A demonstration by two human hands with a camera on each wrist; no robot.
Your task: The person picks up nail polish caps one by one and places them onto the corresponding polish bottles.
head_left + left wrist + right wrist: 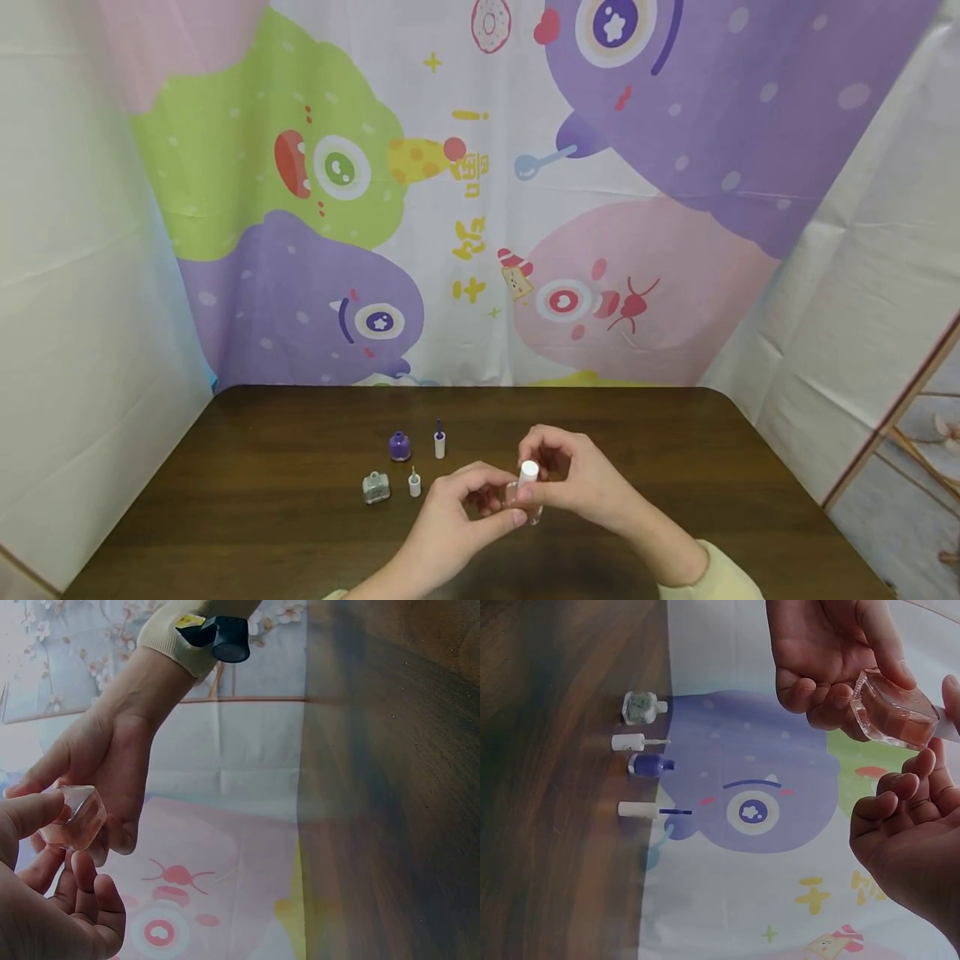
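Note:
Above the table, my left hand (453, 521) grips a clear glass nail polish bottle (895, 712) with pinkish polish inside. Its thumb and fingers are on the glass sides. My right hand (592, 483) pinches the white cap (529, 472) at the bottle's neck, and the cap stands in line with the bottle. In the left wrist view the bottle (79, 817) shows its flat base end, with the cap hidden behind it and the fingers.
Left of the hands stand an uncapped purple nail polish bottle (400, 447) and an uncapped grey one (376, 489). Beside them two white caps, one with a purple brush (439, 443) and one with a pale brush (415, 483), stand brush up. A cartoon curtain (495, 350) hangs behind the dark table (300, 550).

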